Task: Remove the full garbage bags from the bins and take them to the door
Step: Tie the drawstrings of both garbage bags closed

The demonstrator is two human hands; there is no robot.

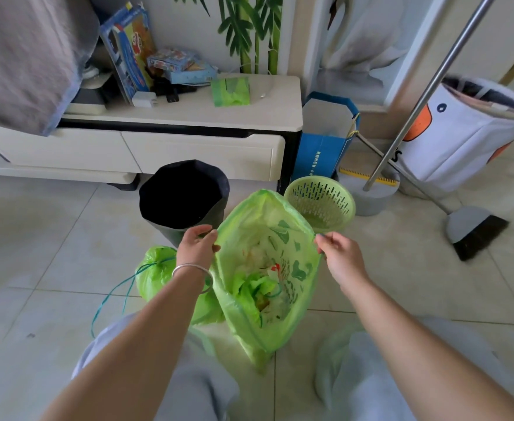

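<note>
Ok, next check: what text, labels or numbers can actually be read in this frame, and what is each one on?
Blue paper bag: a vertical line of white characters, too small to read.
White laundry basket: a dark mark like "S" at its lower left, mostly hidden by the broom handle.
Toy boxes on the cabinet: colourful print, too blurred to read.
Green tissue pack: no legible text.

Thin translucent plastic bag [267,268]; perforated plastic basket [322,202]; glossy tile floor [52,238]; metal pole [425,92].

Blue paper bag [322,153] carries white Chinese characters — too small to read.
</note>
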